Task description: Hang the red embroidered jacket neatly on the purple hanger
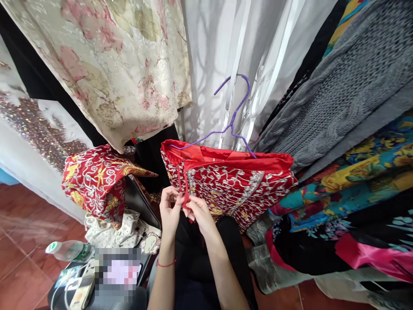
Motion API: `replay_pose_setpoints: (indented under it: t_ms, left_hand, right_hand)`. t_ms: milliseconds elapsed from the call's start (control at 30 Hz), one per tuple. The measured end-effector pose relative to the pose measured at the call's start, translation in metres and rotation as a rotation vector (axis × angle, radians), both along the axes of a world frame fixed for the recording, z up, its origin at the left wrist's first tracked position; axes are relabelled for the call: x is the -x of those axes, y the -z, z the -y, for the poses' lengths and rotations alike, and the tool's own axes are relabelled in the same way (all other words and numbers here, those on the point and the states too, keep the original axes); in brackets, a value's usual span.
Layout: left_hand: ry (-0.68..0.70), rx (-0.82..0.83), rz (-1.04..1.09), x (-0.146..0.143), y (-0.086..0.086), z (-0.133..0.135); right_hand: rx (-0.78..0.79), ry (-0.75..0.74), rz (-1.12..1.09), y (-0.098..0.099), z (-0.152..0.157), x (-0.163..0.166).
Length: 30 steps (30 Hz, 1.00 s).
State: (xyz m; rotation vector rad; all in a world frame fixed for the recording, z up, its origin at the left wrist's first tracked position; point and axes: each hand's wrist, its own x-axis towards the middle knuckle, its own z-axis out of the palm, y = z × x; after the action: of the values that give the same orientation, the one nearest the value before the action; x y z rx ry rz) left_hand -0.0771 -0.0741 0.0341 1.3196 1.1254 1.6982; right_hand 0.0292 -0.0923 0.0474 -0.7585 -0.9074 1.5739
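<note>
A red embroidered garment (pixel 238 181) with silver and gold patterns hangs on a purple wire hanger (pixel 232 120). Thin red ties (pixel 186 183) drop from its waistband. My left hand (pixel 169 209) and my right hand (pixel 199 213) meet just below the garment's left edge, both pinched on the ends of the red ties. A thin red string bracelet circles my left wrist.
A second red embroidered piece (pixel 97 181) lies over a dark case (pixel 140 202) at left. A plastic bottle (pixel 69 250) rests on a low surface. A floral fabric (pixel 112 64), white curtains (pixel 226 51), a grey knit (pixel 348 90) and colourful clothes (pixel 364 181) hang around.
</note>
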Motion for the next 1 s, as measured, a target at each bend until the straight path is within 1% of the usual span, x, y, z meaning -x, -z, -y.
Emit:
replay_pose_setpoints:
  t_ms: [67, 167, 233, 300, 333, 400, 467, 533, 600, 667, 767, 833, 867, 900, 933, 1000]
  left_hand:
    - [0.065, 0.018, -0.069, 0.006, -0.002, 0.001]
    - [0.189, 0.096, -0.099, 0.009, -0.006, 0.005]
    - [0.22, 0.121, -0.167, 0.007, -0.009, 0.007]
    - [0.18, 0.103, -0.206, 0.003, -0.009, 0.008]
    - [0.14, 0.093, -0.181, 0.001, -0.008, 0.007]
    - [0.039, 0.1, -0.033, -0.002, -0.005, 0.004]
    - [-0.051, 0.127, 0.176, 0.0, -0.001, -0.001]
    - [-0.104, 0.125, 0.344, 0.006, 0.004, -0.006]
    - [-0.132, 0.12, 0.415, 0.015, 0.01, -0.011]
    - [-0.163, 0.163, 0.351, 0.023, 0.02, -0.014]
    - [-0.23, 0.222, 0.084, 0.026, 0.033, -0.015]
    - [-0.288, 0.177, -0.097, 0.022, 0.034, -0.013]
    - [-0.292, 0.135, -0.167, 0.018, 0.032, -0.011]
    - [-0.254, 0.093, -0.227, 0.015, 0.028, -0.009]
    - [-0.176, 0.056, -0.273, 0.012, 0.024, -0.007]
    - [0.069, 0.002, -0.343, 0.008, 0.013, -0.003]
  right_hand:
    - [-0.046, 0.063, 0.07, 0.001, 0.001, 0.0]
    - [-0.084, 0.178, 0.158, 0.004, 0.002, -0.002]
    - [-0.107, 0.208, 0.192, 0.007, 0.002, -0.003]
    - [-0.125, 0.226, 0.197, 0.009, 0.002, -0.004]
    - [-0.126, 0.244, 0.193, 0.009, 0.002, -0.004]
    - [-0.105, 0.297, 0.187, 0.01, 0.002, -0.005]
    - [-0.06, 0.353, 0.181, 0.012, 0.001, -0.008]
    - [-0.013, 0.393, 0.161, 0.014, 0.0, -0.013]
    - [0.019, 0.409, 0.127, 0.016, -0.001, -0.021]
    - [0.02, 0.395, 0.112, 0.018, -0.001, -0.027]
    - [-0.006, 0.355, 0.104, 0.019, 0.001, -0.034]
    - [0.003, 0.331, 0.079, 0.019, 0.003, -0.035]
    - [0.013, 0.321, 0.07, 0.018, 0.004, -0.034]
    - [0.021, 0.31, 0.069, 0.018, 0.005, -0.033]
    - [0.02, 0.295, 0.077, 0.018, 0.006, -0.032]
    - [-0.006, 0.261, 0.105, 0.019, 0.007, -0.03]
